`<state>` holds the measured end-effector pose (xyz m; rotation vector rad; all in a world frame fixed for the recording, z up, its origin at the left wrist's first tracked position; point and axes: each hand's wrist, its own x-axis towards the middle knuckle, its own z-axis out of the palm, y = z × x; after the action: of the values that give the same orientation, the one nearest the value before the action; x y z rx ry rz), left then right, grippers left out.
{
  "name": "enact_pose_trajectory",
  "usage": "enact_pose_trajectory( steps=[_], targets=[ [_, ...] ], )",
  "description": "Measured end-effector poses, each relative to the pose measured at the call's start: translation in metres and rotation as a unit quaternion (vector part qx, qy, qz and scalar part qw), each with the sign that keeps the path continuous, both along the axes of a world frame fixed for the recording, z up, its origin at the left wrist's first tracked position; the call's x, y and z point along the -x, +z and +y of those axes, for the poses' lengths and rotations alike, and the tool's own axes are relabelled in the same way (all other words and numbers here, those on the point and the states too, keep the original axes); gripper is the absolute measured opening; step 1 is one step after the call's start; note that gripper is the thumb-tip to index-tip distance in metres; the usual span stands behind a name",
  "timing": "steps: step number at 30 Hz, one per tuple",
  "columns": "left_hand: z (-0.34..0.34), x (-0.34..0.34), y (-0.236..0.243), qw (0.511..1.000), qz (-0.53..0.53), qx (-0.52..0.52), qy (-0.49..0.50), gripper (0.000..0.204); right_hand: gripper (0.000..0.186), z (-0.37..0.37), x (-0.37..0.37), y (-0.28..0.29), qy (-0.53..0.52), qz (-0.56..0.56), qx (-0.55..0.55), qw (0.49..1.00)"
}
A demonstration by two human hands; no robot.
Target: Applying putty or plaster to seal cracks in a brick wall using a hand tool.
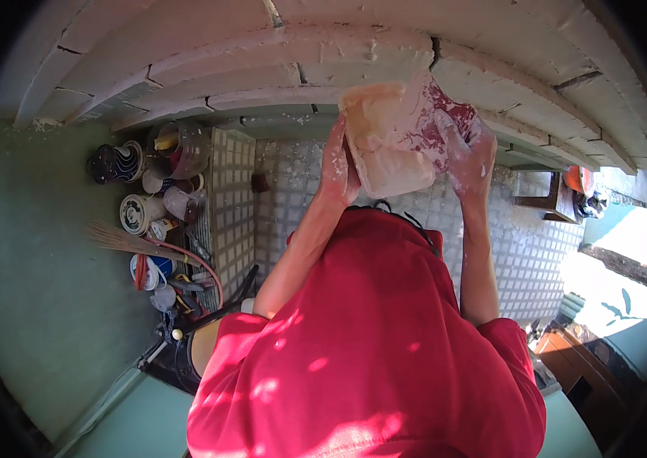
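My left hand (337,166) grips the left side of a rectangular whitish plastic tub (398,174). Pale plaster-like paste coats the inside of the tub. In my right hand (471,155) is a red plastic spreader (432,105), heavily smeared with white paste. Its flat blade reaches over the tub's right side; whether it touches the paste, I cannot tell. White smears cover the fingers of my right hand. Both hands are raised in front of my chest, close below the whitish block wall.
A whitish block wall (323,53) with open joints curves across the top. Along the green wall at left stand several buckets (140,214), a straw broom (129,240) and a reddish hose (201,263). A wooden stool (545,200) is at right, above a patterned tiled floor (522,263).
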<state>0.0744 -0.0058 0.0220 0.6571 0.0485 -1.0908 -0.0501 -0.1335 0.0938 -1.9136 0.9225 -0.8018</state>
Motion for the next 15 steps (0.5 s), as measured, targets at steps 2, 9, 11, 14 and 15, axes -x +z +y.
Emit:
enact_pose_trajectory(
  steps=[2, 9, 11, 14, 15],
  targets=[
    [-0.003, -0.006, -0.005, 1.0, 0.017, 0.001, -0.004, 0.049, 0.021, -0.01, 0.002, -0.018, 0.015, 0.03, 0.03, 0.999],
    [-0.008, -0.004, -0.002, 1.0, 0.023, -0.003, -0.019, 0.05, 0.023, -0.005, 0.0, -0.039, 0.051, 0.029, -0.122, 0.991],
    [-0.007, -0.006, -0.002, 1.0, 0.012, -0.017, -0.022, 0.051, 0.024, -0.003, -0.002, -0.036, 0.061, 0.049, -0.111, 0.991],
    [-0.005, -0.006, 0.002, 0.998, -0.015, -0.024, -0.059, 0.059, 0.026, -0.003, -0.003, -0.033, 0.1, 0.053, -0.139, 0.984],
    [-0.005, -0.005, 0.003, 0.997, -0.02, -0.024, -0.069, 0.059, 0.026, -0.005, -0.003, -0.041, 0.103, 0.056, -0.138, 0.983]
  ],
)
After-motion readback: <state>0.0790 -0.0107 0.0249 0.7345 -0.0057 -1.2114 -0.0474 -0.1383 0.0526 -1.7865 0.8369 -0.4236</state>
